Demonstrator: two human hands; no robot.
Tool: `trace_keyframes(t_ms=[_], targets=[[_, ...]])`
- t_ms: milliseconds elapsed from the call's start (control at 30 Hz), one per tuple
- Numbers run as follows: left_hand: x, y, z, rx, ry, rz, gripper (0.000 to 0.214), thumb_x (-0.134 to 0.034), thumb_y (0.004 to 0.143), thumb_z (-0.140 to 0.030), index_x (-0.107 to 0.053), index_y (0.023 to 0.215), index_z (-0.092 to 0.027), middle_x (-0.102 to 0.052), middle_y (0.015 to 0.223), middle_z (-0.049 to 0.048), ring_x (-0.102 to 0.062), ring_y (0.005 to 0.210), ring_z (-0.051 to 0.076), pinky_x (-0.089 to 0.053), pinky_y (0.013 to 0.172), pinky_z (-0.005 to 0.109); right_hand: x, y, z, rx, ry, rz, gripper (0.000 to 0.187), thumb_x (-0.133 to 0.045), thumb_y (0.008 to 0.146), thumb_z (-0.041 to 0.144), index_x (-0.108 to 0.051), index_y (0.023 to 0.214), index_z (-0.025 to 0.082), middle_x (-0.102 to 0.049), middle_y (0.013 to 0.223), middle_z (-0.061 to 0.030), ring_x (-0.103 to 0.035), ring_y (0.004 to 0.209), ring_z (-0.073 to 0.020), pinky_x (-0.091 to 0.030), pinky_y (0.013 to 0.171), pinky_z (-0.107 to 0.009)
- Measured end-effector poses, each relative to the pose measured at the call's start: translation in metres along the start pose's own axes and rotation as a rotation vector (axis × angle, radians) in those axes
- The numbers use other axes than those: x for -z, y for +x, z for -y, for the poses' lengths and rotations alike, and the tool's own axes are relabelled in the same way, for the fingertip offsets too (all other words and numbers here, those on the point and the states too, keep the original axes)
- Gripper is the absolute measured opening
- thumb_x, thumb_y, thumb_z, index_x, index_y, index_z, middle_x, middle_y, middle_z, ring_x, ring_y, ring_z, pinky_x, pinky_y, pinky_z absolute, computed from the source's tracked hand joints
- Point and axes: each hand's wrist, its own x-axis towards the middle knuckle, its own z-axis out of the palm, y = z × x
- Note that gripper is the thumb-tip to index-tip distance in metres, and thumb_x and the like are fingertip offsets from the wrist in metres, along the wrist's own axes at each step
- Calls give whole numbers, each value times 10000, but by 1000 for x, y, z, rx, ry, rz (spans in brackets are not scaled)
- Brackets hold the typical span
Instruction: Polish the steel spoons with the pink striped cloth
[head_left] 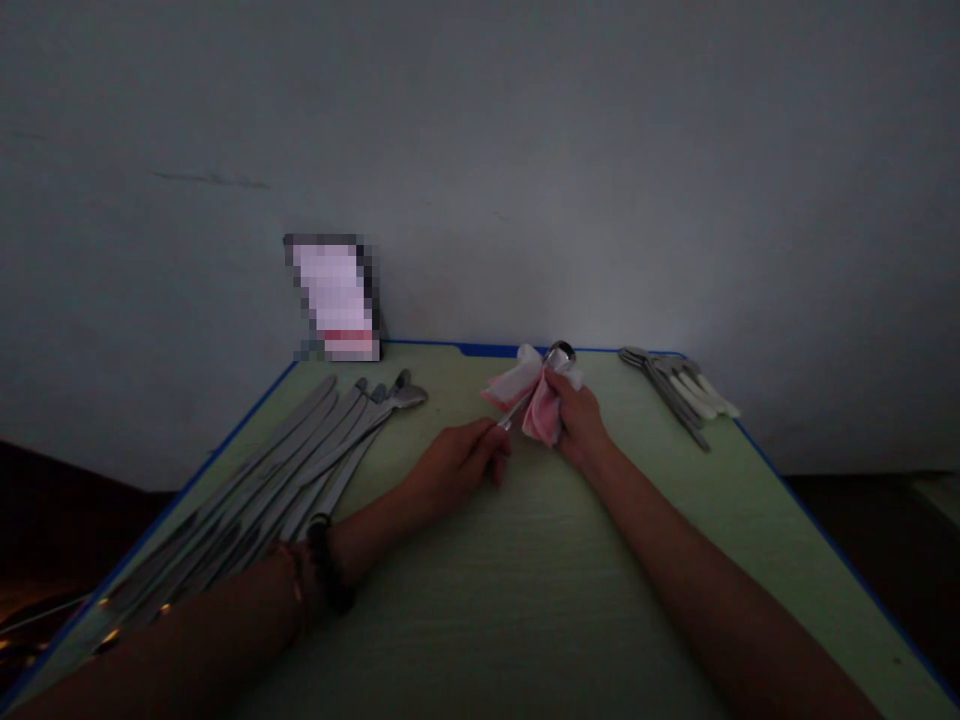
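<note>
My left hand [469, 455] is closed around the handle end of a metal spoon [561, 352], which points up and away from me. My right hand [577, 408] pinches a pink and white cloth [541, 405] wrapped round the spoon just below its bowl. The shiny bowl sticks out above the cloth, close to the table's far edge. Loose folds of cloth hang to both sides of the spoon. Part of the handle shows between my hands; its end is hidden in my left fingers.
Several metal knives and spoons [307, 450] lie in a row on the left of the green, blue-edged table [480, 610]. More cutlery [664, 385], some white-handled, lies at the far right. A blurred-out phone-like screen [337, 295] leans against the grey wall [525, 180].
</note>
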Motion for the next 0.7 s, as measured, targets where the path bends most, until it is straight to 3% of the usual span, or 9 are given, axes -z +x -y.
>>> trace_keyframes(t_ms=[300, 467, 700], targets=[[0, 1, 1, 70, -130, -36, 354, -318, 920, -388, -540, 755, -169, -571, 549, -27, -507, 487, 97, -397, 510, 206, 0, -8, 6, -84, -77, 111, 234, -711, 614, 296, -612, 744, 127, -667, 693, -25, -606, 606, -128, -504, 620, -250], [2, 2, -3, 30, -56, 17, 328, -325, 919, -353, -544, 754, -174, -562, 549, -37, -480, 481, 86, -385, 505, 195, 2, -7, 3, -86, -147, 173, 262, -725, 606, 319, -604, 762, 146, -649, 670, -15, -584, 592, -129, -483, 611, -260], [4, 2, -4, 53, -1, -53, 355, -363, 902, -402, -558, 722, -168, -548, 532, -40, -485, 480, 88, -380, 503, 197, 4, -6, 1, -53, -218, 167, 281, -715, 606, 354, -603, 760, 146, -624, 627, -2, -557, 552, -122, -457, 579, -252]])
